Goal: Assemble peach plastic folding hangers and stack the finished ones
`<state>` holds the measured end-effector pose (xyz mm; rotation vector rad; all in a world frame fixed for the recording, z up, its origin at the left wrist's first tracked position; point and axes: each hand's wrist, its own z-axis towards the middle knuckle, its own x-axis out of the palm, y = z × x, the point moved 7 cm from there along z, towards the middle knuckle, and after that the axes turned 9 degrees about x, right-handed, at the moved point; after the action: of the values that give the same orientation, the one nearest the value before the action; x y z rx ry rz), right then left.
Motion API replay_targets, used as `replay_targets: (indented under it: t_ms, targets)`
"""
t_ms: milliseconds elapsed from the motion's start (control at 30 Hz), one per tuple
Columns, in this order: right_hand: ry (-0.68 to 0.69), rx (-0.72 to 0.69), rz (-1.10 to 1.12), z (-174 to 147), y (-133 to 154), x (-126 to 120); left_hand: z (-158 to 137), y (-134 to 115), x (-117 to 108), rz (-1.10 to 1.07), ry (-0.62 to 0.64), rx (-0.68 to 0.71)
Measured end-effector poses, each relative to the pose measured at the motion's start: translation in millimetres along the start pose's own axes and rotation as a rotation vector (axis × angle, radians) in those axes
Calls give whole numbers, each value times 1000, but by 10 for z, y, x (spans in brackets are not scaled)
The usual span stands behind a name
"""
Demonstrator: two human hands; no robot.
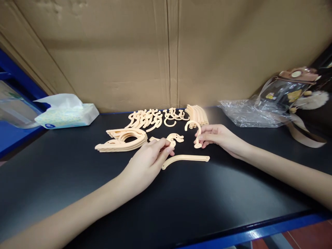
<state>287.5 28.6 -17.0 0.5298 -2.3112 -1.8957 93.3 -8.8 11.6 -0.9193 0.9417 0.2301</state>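
Note:
My right hand [215, 136] pinches a cream plastic hanger hook [199, 133], held upright with its curve at the top and its round base low. In my left hand [149, 157], thumb and fingers are closed on a curved cream hanger piece [176, 137] with small holes; my fingers hide part of it. On the table just in front of that hand lies a single bent hanger arm [186, 158]. A stack of assembled-looking hanger parts [121, 140] rests left of the left hand.
Behind the hands are a pile of curved pieces [145, 117], several loose hooks [172, 116] and a stack of arms [197, 114]. A tissue pack [70, 116] stands left. At right are a clear plastic bag [254, 114] and a transparent bottle [282, 91] with a strap. Cardboard [116, 52] walls the back.

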Motion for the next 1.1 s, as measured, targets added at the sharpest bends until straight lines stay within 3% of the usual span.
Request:
replay_targets:
  t_ms: [233, 400, 733, 1100]
  targets:
    - [12, 4, 22, 93, 45, 131, 0, 16, 119, 172, 34, 20]
    - [-8, -109, 166, 141, 123, 266, -19, -31, 118, 256, 31, 95]
    - [226, -81, 280, 122, 115, 406, 8, -30, 128, 196, 66, 142]
    - [211, -45, 292, 135, 93, 387, 11, -17, 88, 202, 11, 180]
